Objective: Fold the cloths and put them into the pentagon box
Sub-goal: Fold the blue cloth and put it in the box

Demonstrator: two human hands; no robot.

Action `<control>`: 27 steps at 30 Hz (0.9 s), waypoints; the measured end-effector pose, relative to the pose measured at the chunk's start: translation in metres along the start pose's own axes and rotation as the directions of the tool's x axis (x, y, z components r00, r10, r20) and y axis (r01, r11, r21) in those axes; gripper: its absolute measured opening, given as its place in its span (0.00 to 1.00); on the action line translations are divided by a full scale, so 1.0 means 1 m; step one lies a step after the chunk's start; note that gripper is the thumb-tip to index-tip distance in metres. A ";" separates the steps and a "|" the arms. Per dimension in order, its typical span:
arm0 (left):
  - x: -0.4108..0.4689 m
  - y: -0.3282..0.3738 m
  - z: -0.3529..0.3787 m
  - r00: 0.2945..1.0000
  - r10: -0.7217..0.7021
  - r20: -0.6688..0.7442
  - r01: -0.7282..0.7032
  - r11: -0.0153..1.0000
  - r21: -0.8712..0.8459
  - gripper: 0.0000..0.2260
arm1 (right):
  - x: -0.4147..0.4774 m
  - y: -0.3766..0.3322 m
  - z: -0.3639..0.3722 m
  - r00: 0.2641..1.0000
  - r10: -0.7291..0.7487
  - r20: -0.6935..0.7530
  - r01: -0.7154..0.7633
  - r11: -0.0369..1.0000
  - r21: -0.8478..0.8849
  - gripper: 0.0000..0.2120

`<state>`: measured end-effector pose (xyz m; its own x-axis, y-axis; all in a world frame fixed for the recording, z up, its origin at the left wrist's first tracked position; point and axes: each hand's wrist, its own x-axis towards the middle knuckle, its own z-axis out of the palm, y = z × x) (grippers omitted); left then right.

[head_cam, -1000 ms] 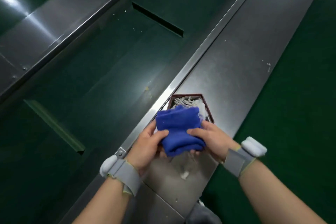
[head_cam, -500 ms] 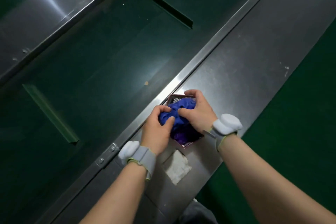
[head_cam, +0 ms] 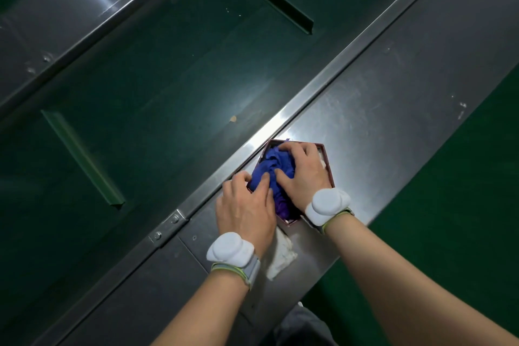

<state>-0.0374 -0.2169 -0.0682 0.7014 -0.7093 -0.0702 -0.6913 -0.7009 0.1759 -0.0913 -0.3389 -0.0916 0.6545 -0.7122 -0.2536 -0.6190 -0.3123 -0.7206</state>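
While pressing down with both hands, packing step under way: blue cloth being tucked into the pentagon box, not yet settled flat. Dark green conveyor belt [head_cam: 157, 87] across the ten o'clock half of the view. Steel tabletop [head_cam: 393, 87] running from seven o'clock to one o'clock, carrying the box just past centre toward five o'clock. Left hand [head_cam: 247, 205] at the box's eight o'clock side, fingers spread and pushing on the cloth, not clamped. Right hand [head_cam: 302, 174] at its four o'clock side, palm down, fingers curled onto the same cloth. Pentagon box [head_cam: 327, 161]: dark red rim, blue cloth [head_cam: 266, 168] bunched on top, something purple [head_cam: 280, 206] under it near the six o'clock corner, a sliver of white at the three o'clock wall. White cloth [head_cam: 280, 257] lying flat on the tabletop at six o'clock of the box, partly under the left wrist, outside the box. Next move, likely: lift off, take up the white cloth, fold it, find room on top — box looks nearly full, so firm pressing needed.
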 end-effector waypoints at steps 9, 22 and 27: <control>0.006 -0.017 0.011 0.983 0.179 0.036 -0.183 0.970 0.162 0.04 | 0.002 0.000 0.020 0.985 -0.156 0.076 0.171 0.815 -0.553 0.13; 0.027 -0.013 0.002 0.926 0.354 0.134 -0.346 0.935 -0.078 0.19 | -0.138 0.007 0.034 0.988 -0.154 -0.014 0.137 0.913 -0.384 0.08; 0.020 -0.005 0.020 0.820 0.342 0.460 -0.384 0.923 -0.002 0.30 | -0.142 0.020 0.090 0.924 0.289 0.252 -0.096 0.811 -0.577 0.27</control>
<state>-0.0232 -0.2295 -0.0898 0.2588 -0.8552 -0.4490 -0.9071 -0.3749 0.1914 -0.1571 -0.1877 -0.1278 0.5353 -0.5892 -0.6052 -0.8154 -0.5476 -0.1881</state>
